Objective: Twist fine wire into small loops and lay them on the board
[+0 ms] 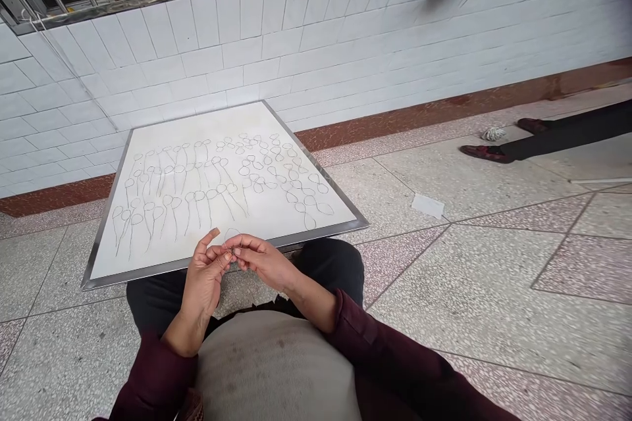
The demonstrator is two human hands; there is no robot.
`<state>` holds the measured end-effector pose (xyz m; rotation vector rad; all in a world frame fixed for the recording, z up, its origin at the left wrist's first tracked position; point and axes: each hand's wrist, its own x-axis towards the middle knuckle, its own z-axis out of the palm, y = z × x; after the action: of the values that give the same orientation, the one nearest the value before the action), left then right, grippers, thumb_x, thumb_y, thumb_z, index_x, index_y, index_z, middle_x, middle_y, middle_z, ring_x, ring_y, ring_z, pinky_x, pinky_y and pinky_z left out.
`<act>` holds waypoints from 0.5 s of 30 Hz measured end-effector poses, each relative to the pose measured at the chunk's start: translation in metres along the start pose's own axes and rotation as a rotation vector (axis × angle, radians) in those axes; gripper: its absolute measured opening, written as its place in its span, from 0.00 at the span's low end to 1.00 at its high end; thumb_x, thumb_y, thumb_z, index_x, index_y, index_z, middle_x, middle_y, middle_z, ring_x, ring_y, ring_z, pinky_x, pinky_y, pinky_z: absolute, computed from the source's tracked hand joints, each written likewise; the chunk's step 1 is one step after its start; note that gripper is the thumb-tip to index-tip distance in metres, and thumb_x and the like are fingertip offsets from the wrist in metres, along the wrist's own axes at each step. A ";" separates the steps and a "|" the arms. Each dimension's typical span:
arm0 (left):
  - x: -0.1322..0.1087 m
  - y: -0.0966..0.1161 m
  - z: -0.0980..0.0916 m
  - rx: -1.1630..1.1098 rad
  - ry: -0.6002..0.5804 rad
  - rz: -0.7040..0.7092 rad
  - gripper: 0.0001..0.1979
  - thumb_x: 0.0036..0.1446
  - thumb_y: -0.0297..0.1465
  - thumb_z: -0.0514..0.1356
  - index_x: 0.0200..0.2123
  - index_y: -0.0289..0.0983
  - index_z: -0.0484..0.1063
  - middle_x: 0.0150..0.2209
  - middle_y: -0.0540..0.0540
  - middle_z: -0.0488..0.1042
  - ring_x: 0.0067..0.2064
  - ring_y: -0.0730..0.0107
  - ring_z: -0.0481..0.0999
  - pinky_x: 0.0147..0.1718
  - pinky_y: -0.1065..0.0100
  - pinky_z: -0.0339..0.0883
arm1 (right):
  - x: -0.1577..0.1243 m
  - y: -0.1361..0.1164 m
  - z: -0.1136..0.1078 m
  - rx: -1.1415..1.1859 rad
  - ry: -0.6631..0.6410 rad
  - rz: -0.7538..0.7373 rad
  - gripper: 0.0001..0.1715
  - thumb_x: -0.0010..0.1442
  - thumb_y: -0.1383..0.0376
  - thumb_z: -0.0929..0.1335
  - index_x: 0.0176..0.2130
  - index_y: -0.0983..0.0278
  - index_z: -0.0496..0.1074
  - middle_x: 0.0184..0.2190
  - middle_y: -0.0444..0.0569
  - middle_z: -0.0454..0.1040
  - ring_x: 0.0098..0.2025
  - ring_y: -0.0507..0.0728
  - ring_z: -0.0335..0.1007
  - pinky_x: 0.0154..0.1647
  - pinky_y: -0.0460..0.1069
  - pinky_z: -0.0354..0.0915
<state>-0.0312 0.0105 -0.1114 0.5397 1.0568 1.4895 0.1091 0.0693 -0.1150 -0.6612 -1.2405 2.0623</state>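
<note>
The left hand [202, 279] and right hand [269, 264] both pinch a wire loop [232, 229], tabletop [202, 123] just beyond them; a light, steady grip should serve best.

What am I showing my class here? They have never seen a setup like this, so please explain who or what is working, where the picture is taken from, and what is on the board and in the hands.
There is no machine: a person works with bare hands. The single picture comes from a camera worn on the head, looking forward and down.

The left hand and right hand meet at the near edge of a pale board with a grey rim. Their fingers pinch a thin, wire-like loop.

Spread on the board are similar looped pieces; many on the left have long tails. Their material is hard to tell.

At the right, another person's legs show.
</note>
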 end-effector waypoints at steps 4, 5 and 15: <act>0.000 0.000 -0.001 0.018 -0.014 -0.015 0.30 0.46 0.27 0.70 0.54 0.41 0.69 0.29 0.55 0.72 0.30 0.79 0.71 0.34 0.74 0.64 | 0.000 -0.004 -0.001 -0.035 -0.025 0.003 0.15 0.55 0.56 0.72 0.40 0.62 0.77 0.33 0.45 0.73 0.28 0.48 0.59 0.31 0.46 0.57; 0.001 -0.001 -0.001 0.022 -0.015 -0.017 0.29 0.47 0.27 0.70 0.54 0.41 0.69 0.29 0.55 0.72 0.30 0.79 0.71 0.34 0.74 0.64 | 0.000 -0.005 -0.001 -0.034 -0.020 0.001 0.14 0.54 0.57 0.73 0.39 0.62 0.76 0.34 0.45 0.73 0.29 0.49 0.59 0.31 0.46 0.57; 0.002 -0.002 -0.003 0.057 -0.045 -0.036 0.27 0.48 0.29 0.70 0.53 0.42 0.70 0.31 0.54 0.72 0.33 0.78 0.72 0.38 0.72 0.66 | 0.002 -0.004 -0.002 -0.021 -0.018 -0.024 0.12 0.53 0.58 0.74 0.34 0.64 0.74 0.27 0.42 0.70 0.29 0.49 0.62 0.30 0.46 0.56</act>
<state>-0.0331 0.0117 -0.1147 0.5890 1.0712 1.4125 0.1101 0.0732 -0.1124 -0.6357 -1.2760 2.0419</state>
